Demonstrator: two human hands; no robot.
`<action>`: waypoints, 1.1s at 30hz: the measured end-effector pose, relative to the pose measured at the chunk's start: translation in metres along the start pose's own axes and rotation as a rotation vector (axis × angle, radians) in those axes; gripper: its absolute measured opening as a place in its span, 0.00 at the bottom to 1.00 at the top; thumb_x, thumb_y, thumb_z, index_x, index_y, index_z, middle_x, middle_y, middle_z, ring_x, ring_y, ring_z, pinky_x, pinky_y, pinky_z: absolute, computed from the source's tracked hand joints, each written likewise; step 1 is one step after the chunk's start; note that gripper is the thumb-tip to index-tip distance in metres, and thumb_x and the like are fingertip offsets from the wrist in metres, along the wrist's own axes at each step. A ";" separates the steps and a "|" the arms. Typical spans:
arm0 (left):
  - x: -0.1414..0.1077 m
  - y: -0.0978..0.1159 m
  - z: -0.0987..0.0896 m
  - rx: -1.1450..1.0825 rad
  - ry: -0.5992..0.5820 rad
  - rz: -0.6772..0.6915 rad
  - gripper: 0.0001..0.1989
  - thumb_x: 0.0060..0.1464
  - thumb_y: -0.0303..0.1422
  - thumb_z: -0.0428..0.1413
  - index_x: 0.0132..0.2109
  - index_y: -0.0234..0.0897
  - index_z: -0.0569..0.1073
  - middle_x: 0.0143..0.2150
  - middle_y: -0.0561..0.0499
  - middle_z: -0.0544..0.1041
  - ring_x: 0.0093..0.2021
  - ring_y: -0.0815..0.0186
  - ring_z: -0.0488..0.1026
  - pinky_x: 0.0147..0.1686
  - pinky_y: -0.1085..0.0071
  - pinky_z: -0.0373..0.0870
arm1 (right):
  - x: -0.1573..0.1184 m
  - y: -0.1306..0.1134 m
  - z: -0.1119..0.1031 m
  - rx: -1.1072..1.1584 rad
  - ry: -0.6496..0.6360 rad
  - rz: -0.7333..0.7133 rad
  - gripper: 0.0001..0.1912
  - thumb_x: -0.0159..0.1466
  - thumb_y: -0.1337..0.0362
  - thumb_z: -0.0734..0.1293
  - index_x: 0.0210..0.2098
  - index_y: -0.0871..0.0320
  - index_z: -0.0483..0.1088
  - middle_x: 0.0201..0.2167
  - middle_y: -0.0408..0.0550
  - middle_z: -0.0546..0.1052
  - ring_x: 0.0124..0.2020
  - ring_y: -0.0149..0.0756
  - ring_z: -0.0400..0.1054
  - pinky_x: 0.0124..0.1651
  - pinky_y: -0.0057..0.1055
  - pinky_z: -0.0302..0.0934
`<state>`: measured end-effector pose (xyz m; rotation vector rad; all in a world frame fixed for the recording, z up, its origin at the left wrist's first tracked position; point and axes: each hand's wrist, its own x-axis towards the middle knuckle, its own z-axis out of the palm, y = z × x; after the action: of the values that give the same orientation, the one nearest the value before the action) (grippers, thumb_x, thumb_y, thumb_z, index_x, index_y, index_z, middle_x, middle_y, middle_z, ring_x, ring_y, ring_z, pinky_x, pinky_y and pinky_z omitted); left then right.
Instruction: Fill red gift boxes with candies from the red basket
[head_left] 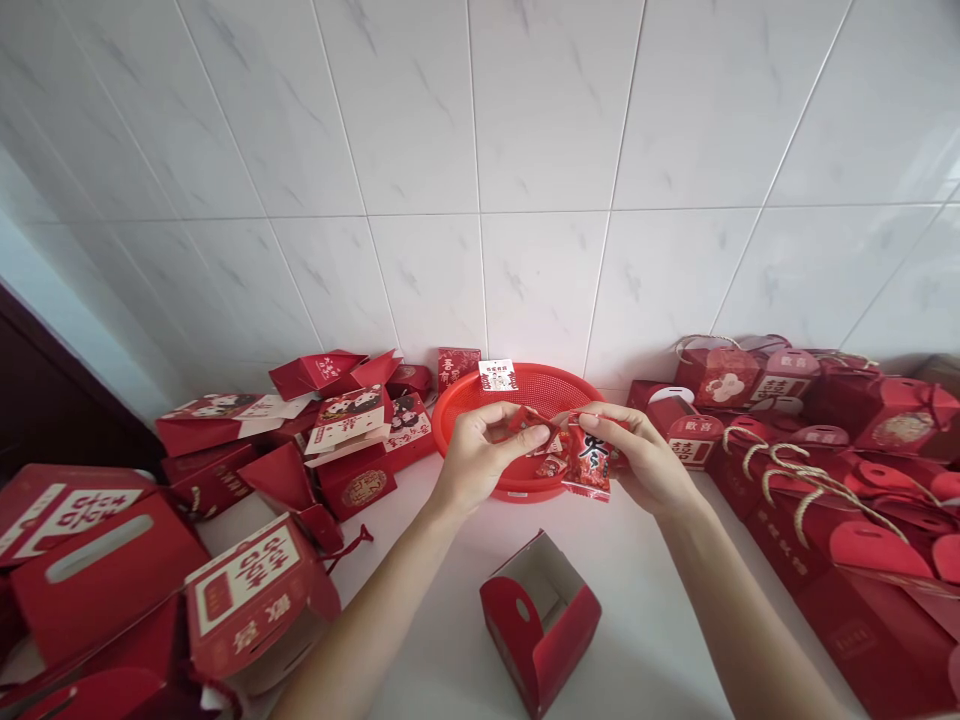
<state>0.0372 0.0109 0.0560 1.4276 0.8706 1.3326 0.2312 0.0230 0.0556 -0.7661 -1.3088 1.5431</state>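
Note:
Over the front of a red plastic basket (559,378), both my hands are closed on small wrapped sweets. My right hand (626,447) pinches the top edge of a red packet (590,462) with a large black character, which hangs down from the fingers. A smaller red wrapped candy (529,420) is between the thumb and fingers of my left hand (491,448). More red wrapped pieces (551,466) show between the hands, within the basket. Nearer me, an open red gift box (541,620) stands on the white surface with its flaps up; its visible inside is bare grey.
Red boxes of several shapes (352,425) are heaped on the left. On the right stand closed red boxes with rope handles (802,480). A white tag card (497,375) rests at the basket's back rim. Behind everything rises a white tiled wall (540,150).

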 end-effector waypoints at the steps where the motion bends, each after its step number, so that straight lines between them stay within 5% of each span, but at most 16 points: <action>1: 0.000 0.000 0.000 0.006 0.009 0.005 0.10 0.49 0.37 0.69 0.36 0.37 0.81 0.33 0.50 0.82 0.37 0.61 0.80 0.43 0.65 0.76 | 0.000 0.001 -0.001 0.006 -0.001 -0.003 0.16 0.55 0.50 0.76 0.30 0.57 0.78 0.25 0.43 0.74 0.22 0.28 0.62 0.22 0.25 0.53; 7: 0.001 0.001 -0.001 0.060 0.078 0.018 0.13 0.45 0.39 0.71 0.35 0.36 0.81 0.34 0.49 0.83 0.38 0.58 0.80 0.42 0.63 0.76 | 0.001 0.003 0.001 -0.009 0.011 -0.036 0.16 0.55 0.49 0.76 0.27 0.56 0.77 0.24 0.44 0.72 0.22 0.30 0.60 0.23 0.27 0.52; 20: 0.002 0.003 -0.003 0.099 -0.033 0.012 0.15 0.54 0.45 0.65 0.40 0.38 0.82 0.37 0.47 0.82 0.39 0.59 0.78 0.44 0.63 0.77 | -0.001 0.003 0.006 -0.094 0.069 -0.032 0.18 0.53 0.48 0.77 0.28 0.57 0.78 0.25 0.43 0.74 0.22 0.28 0.62 0.23 0.27 0.53; 27: 0.001 0.003 -0.003 0.059 -0.065 -0.049 0.22 0.55 0.54 0.60 0.37 0.39 0.80 0.32 0.50 0.77 0.32 0.60 0.77 0.35 0.63 0.78 | -0.001 0.006 0.006 -0.151 0.008 -0.013 0.19 0.54 0.48 0.77 0.31 0.58 0.80 0.23 0.43 0.72 0.22 0.28 0.59 0.23 0.26 0.51; 33: 0.001 0.003 -0.003 0.087 -0.133 -0.026 0.11 0.56 0.41 0.63 0.39 0.38 0.79 0.39 0.48 0.80 0.41 0.59 0.78 0.44 0.63 0.76 | -0.001 0.004 0.008 -0.217 -0.054 -0.072 0.16 0.57 0.49 0.75 0.30 0.57 0.80 0.25 0.44 0.73 0.24 0.28 0.58 0.24 0.26 0.51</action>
<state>0.0342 0.0113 0.0592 1.5478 0.8652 1.1787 0.2234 0.0189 0.0534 -0.8071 -1.5447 1.3882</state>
